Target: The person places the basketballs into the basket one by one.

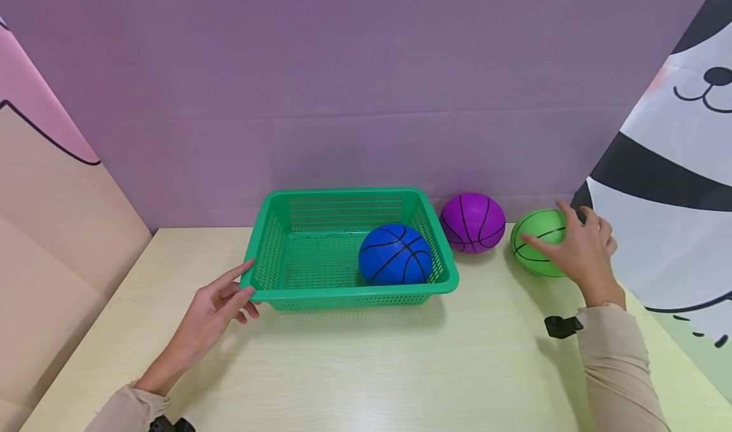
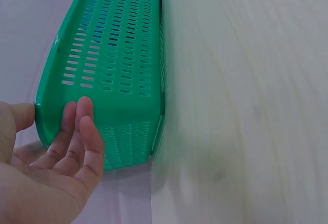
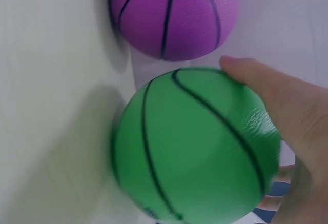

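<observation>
A green plastic basket (image 1: 354, 293) stands on the table with a blue toy basketball (image 1: 394, 254) inside, toward its right end. My left hand (image 1: 214, 311) holds the basket's near left corner; in the left wrist view the thumb is at the rim and the fingers (image 2: 84, 142) lie against the outer wall. On the right, my right hand (image 1: 580, 248) is curved round a green toy basketball (image 1: 537, 263), thumb on one side and fingers on the other. The right wrist view shows the green ball large, hiding most of the fingertips. Right of the basket sits a purple toy basketball (image 1: 473, 222).
The pale wooden table (image 1: 366, 368) carries everything. A purple cloth backdrop (image 1: 366, 101) rises right behind the basket and balls. Printed panels flank both sides, the right one with a panda figure (image 1: 675, 171) close to my right hand.
</observation>
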### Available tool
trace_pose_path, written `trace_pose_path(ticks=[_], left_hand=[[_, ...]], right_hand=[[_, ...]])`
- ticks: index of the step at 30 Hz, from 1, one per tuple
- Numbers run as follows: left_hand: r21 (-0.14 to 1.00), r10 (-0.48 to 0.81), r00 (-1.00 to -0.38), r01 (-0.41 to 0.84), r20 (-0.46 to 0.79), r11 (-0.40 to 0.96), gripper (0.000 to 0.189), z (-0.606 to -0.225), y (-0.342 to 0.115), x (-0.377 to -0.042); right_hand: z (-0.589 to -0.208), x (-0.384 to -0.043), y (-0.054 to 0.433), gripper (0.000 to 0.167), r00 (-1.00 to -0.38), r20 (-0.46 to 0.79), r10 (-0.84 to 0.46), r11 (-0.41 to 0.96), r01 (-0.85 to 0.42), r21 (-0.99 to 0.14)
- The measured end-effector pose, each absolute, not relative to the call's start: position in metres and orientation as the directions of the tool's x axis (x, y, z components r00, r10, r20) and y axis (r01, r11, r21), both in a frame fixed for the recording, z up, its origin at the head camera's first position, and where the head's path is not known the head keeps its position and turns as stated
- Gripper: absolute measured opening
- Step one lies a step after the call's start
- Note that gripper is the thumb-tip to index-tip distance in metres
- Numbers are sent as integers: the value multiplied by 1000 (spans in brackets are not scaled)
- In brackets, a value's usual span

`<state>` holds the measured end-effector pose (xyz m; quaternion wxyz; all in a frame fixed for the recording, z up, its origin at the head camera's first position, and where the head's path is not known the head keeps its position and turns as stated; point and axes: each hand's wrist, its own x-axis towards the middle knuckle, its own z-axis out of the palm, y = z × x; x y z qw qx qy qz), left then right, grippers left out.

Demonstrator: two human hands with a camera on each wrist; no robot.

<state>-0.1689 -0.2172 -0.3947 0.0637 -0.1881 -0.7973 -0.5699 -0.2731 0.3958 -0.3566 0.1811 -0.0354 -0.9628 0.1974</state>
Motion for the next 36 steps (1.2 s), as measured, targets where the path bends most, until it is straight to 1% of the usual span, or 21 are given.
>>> trace_pose_path(ticks=[6, 11, 14, 20, 36], left_hand=[[887, 228, -922, 369, 313, 278, 50, -395, -217, -169], [887, 229, -922, 369, 312, 277, 50, -394, -216, -169], [888, 230, -922, 368, 311, 277, 50, -394, -217, -169], [883, 232, -920, 375, 316, 283, 50, -394, -218, -168], [880, 237, -914, 388, 329, 273, 49, -396, -218, -169]], right_hand=[[-367, -278, 401, 102, -945, 289, 154, 903, 17, -429], [-371, -280, 401, 110, -942, 297, 158, 894, 8, -448], [-372, -280, 400, 111, -939, 305, 156, 892, 2, -451], [-374, -281, 396, 108, -934, 330, 134, 903, -22, -430], [-371, -278, 391, 104, -931, 343, 127, 913, -25, -407]])
